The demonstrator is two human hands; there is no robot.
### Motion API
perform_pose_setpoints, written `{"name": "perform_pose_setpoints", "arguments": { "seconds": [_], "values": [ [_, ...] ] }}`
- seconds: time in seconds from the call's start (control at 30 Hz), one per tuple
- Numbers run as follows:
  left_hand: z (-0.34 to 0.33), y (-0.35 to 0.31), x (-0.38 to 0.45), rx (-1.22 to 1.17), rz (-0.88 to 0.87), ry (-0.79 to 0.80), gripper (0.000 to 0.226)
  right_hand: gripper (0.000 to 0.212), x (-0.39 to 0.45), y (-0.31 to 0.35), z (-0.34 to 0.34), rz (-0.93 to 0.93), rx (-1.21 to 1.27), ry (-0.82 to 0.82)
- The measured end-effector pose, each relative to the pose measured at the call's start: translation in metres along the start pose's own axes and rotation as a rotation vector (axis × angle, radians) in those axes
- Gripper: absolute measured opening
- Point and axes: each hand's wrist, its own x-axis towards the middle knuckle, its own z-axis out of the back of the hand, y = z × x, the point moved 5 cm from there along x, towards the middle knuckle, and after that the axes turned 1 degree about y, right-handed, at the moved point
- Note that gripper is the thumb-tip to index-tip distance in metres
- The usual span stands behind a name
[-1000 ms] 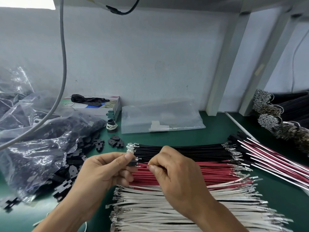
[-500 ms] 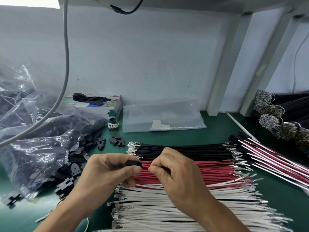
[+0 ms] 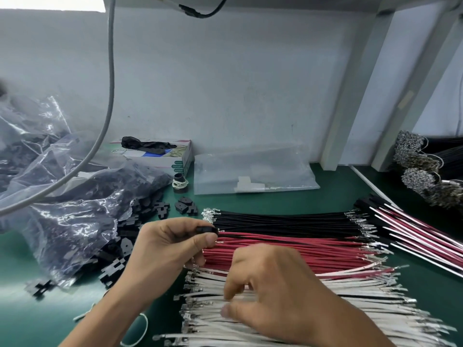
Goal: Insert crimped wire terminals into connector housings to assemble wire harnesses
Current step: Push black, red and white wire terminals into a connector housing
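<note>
Pinching black housing [image 3: 207,229], left hand [image 3: 165,249]; box print unreadable

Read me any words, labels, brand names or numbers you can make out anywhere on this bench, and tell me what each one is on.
No text can be read.
White and green cardboard box by the wall: printed graphics, lettering too blurred to read.
White label inside the clear plastic bag: too blurred.
Pale tag on the grey post: nothing legible.
The wires and black connector housings show no markings.

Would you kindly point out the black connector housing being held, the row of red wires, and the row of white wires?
black connector housing [image 3: 207,229]: head view, on its top face between the pinching fingers.
red wires [image 3: 313,254]: head view, mid-length of the row.
white wires [image 3: 363,296]: head view, on the row's right half.
</note>
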Motion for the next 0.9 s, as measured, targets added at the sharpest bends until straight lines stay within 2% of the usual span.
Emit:
{"name": "perform_pose_setpoints", "arguments": {
  "seconds": [0.1,0.4,0.7,0.9],
  "values": [
    [-0.004,-0.002,-0.001,-0.009,-0.003,-0.004,0.025,0.03,0.001,-0.001,-0.01,-0.041,0.041,0.1],
    [-0.008,-0.005,-0.002,0.013,-0.019,-0.01,0.022,0.026,0.003,0.001,-0.012,-0.157,0.067,0.179],
    [-0.008,-0.007,-0.003,0.021,-0.003,-0.013,0.021,0.027,0.002,-0.009,-0.008,-0.294,0.234,0.153],
    [-0.008,-0.007,-0.004,0.015,0.01,-0.005,0.021,0.008,0.001,-0.014,-0.006,-0.283,0.234,0.143]
  ]
}}
